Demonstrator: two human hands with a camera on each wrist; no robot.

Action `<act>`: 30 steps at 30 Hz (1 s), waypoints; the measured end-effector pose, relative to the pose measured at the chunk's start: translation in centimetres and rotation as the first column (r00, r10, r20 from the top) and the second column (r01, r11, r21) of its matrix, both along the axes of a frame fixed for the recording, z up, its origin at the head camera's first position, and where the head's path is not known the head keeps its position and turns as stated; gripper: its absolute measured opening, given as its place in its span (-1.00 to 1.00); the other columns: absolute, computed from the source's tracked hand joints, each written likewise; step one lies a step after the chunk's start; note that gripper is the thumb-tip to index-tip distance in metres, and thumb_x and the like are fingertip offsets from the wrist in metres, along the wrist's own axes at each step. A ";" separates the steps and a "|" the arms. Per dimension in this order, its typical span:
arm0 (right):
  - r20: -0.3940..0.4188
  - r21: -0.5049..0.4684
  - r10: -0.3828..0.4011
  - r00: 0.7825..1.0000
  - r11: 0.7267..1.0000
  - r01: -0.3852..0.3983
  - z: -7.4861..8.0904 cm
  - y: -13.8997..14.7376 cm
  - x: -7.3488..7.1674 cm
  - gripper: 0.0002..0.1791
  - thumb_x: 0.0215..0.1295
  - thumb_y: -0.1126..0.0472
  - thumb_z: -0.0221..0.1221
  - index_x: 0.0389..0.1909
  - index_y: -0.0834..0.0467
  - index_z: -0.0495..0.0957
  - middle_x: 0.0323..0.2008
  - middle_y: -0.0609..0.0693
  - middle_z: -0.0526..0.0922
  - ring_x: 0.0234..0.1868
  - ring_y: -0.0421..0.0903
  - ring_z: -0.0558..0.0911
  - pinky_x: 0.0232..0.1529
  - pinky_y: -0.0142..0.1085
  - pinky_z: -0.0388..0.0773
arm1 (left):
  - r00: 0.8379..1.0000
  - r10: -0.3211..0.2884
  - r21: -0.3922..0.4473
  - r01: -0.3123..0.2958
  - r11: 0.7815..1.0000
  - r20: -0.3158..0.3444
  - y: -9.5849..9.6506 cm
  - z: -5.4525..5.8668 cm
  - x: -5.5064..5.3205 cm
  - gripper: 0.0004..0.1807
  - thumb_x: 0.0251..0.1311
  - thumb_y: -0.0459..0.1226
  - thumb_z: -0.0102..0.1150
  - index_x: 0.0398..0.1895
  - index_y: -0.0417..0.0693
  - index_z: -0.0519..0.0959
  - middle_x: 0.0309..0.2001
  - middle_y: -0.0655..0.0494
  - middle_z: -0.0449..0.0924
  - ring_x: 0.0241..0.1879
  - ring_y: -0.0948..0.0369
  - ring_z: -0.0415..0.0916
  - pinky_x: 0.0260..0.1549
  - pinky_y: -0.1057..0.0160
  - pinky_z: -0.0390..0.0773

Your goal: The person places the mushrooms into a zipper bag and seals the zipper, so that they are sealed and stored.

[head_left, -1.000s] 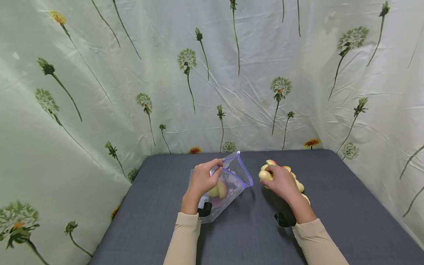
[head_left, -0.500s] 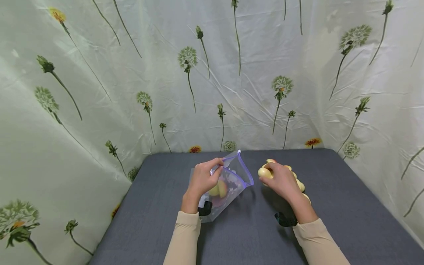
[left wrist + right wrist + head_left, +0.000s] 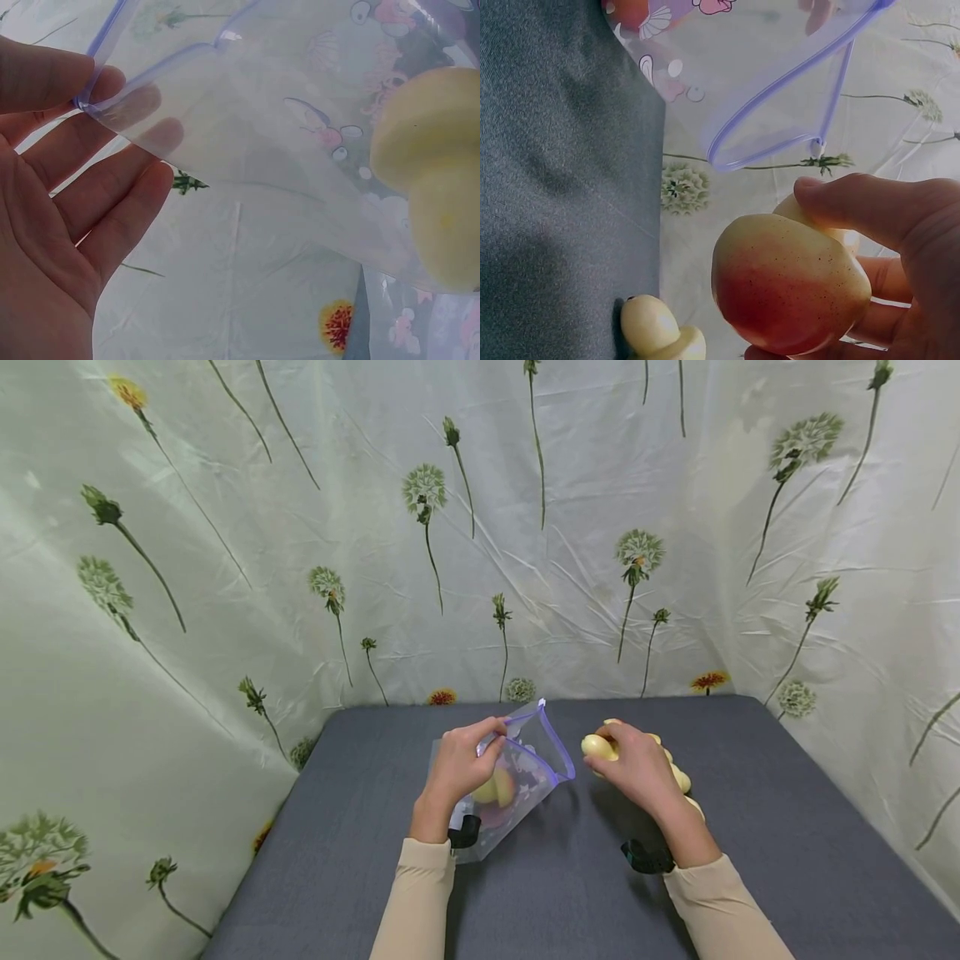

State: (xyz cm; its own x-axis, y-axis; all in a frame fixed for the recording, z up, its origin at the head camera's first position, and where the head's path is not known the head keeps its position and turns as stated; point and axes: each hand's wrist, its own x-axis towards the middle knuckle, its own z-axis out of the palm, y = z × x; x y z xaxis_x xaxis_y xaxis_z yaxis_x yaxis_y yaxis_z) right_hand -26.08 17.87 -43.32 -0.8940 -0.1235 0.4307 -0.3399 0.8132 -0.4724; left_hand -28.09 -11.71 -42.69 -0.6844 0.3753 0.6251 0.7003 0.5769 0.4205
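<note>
In the head view my left hand (image 3: 465, 764) pinches the top edge of a clear zip bag (image 3: 525, 810) with a purple zip and printed pink figures. The bag's mouth gapes to the right, and yellow-and-red fruits (image 3: 495, 787) show through its side. The left wrist view has thumb and forefinger on the zip corner, the other fingers spread. My right hand (image 3: 637, 772) grips a smooth, speckled yellow-and-red fruit (image 3: 787, 285), mango-like in shape. A second pale yellow rounded part (image 3: 810, 214) lies behind it under the thumb. The right hand is just right of the bag's mouth.
Several more pale yellow fruits (image 3: 680, 778) lie on the dark grey table (image 3: 765, 843), partly hidden behind the right hand. A hanging white cloth (image 3: 360, 527) printed with dandelions stands behind the table and along both sides.
My right hand has shifted very slightly, and its fruit has come a little left and up from the other fruits. The left hand and the bag stay almost where they were.
</note>
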 end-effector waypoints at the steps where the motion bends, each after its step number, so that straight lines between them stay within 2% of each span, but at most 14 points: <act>1: 0.003 -0.001 -0.003 1.000 1.000 0.003 0.0 0.0 0.0 -0.62 0.08 0.07 0.47 -0.12 0.13 0.66 -0.28 -0.02 0.66 -0.42 -0.10 0.49 -0.37 -0.19 0.36 | 1.000 -0.001 -0.001 0.001 1.000 0.002 0.0 0.0 0.0 -0.92 0.37 -0.33 0.20 -0.20 0.02 0.67 0.04 0.10 0.71 -0.72 0.44 -0.13 -0.72 0.36 0.08; 15: 0.011 -0.041 -0.019 1.000 0.999 0.019 0.6 -0.5 0.4 -0.58 0.12 0.05 0.46 -0.05 0.14 0.65 -0.17 0.05 0.68 -0.31 -0.03 0.57 -0.29 -0.12 0.42 | 1.000 -0.003 -0.007 0.003 1.000 -0.005 0.1 0.0 0.0 -0.93 0.38 -0.29 0.20 -0.20 0.04 0.66 0.02 0.09 0.72 -0.72 0.41 -0.11 -0.71 0.35 0.09; 30: -0.010 -0.069 -0.005 1.000 0.998 0.004 0.7 -1.2 0.3 -0.55 0.12 0.02 0.46 -0.01 0.14 0.66 -0.09 0.07 0.69 -0.21 0.02 0.62 -0.22 -0.06 0.47 | 1.000 -0.012 -0.009 0.012 1.000 0.002 0.1 0.2 0.1 -0.93 0.38 -0.30 0.19 -0.20 0.03 0.66 0.02 0.07 0.71 -0.75 0.41 -0.08 -0.72 0.35 0.11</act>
